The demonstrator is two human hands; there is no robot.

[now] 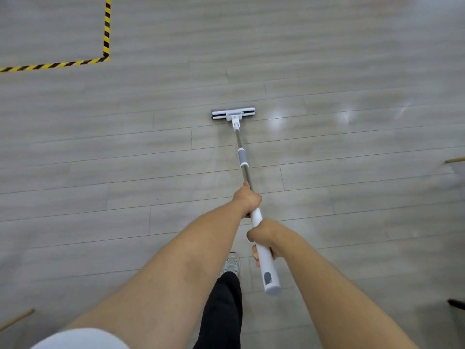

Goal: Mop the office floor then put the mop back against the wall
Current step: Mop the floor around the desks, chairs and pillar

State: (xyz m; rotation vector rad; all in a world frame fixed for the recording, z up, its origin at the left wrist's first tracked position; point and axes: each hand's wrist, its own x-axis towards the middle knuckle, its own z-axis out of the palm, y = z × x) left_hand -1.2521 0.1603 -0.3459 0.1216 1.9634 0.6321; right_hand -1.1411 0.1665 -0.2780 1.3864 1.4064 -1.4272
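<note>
Bare floor (327, 59) surrounds the mop head (233, 114); striped tape (107, 28) far left.

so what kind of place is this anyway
Likely an indoor workspace such as an office or lab, though no walls or desks show. The clues: a grey plank laminate floor, yellow-and-black hazard tape marking off a zone on it, and a sponge mop set on the floor.

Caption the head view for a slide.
Left hand and right hand grip the mop, its flat head on the grey plank floor.
</note>
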